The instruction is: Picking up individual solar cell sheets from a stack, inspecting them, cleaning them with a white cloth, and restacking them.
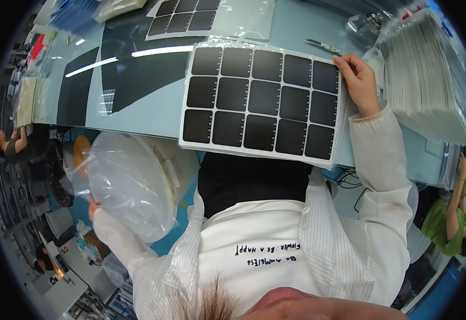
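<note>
A sheet of black rounded-square stickers (pixel 264 104) lies on a stack of sheets at the table's near edge, overhanging it slightly. My right hand (pixel 359 84) is closed at the sheet's far right corner, pinching it between thumb and bent fingers. Down to the left, my left hand (pixel 92 207) reaches beside a round white bin (pixel 182 160) with clear plastic film (pixel 129 186) over its opening. Only a finger or two of that hand shows; whether it grips the film is hidden.
Dark sheets (pixel 137 77) lie on the table's left, with another sticker sheet (pixel 182 18) at the back. A craft knife (pixel 322 46) and a glass jar (pixel 364 26) are at the back right. A tall paper stack (pixel 422 80) stands right. Other people sit at both sides.
</note>
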{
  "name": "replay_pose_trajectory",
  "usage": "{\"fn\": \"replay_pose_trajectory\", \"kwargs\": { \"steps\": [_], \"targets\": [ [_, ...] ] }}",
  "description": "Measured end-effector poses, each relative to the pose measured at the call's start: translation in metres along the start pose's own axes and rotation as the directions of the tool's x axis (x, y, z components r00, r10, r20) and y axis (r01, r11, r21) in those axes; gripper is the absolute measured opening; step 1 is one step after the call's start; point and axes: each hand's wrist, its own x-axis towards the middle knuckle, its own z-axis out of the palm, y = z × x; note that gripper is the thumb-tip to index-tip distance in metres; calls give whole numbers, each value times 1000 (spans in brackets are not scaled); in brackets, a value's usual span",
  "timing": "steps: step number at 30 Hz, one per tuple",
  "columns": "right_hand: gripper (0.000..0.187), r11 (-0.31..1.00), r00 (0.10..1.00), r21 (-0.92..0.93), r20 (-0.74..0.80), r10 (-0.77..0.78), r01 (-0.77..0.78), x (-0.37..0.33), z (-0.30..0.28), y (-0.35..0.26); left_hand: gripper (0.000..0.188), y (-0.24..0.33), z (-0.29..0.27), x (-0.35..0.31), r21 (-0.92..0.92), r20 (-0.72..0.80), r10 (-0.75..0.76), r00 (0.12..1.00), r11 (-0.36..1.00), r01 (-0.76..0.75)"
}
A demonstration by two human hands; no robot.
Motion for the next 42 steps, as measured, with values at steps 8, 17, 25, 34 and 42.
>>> {"fn": "replay_pose_trajectory", "kwargs": {
  "steps": [8, 17, 25, 34, 42],
  "targets": [
    [19, 1000, 1000, 15, 3, -3, 3, 0, -2, 0, 34, -44, 80, -40, -57, 193, 243, 951, 970, -237],
    [21, 992, 992, 51, 57, 112, -115, -1, -11, -15, 29, 155, -8, -104, -129, -39, 698, 715, 706, -696],
    [37, 936, 926, 77, 199, 322, -342, -11, -26, -44, 12, 301, 2, -310, -443, 29, 992, -122, -97, -891],
    [33, 830, 863, 261, 268, 428, -493, -45, -23, -52, 21, 332, 29, -342, -628, 293, 922, -252, -13, -778],
    [13, 801, 814, 208, 312, 490, -562, -43, -15, -64, 12, 334, 23, -339, -680, 281, 902, -328, -54, -731]
  ]
}}
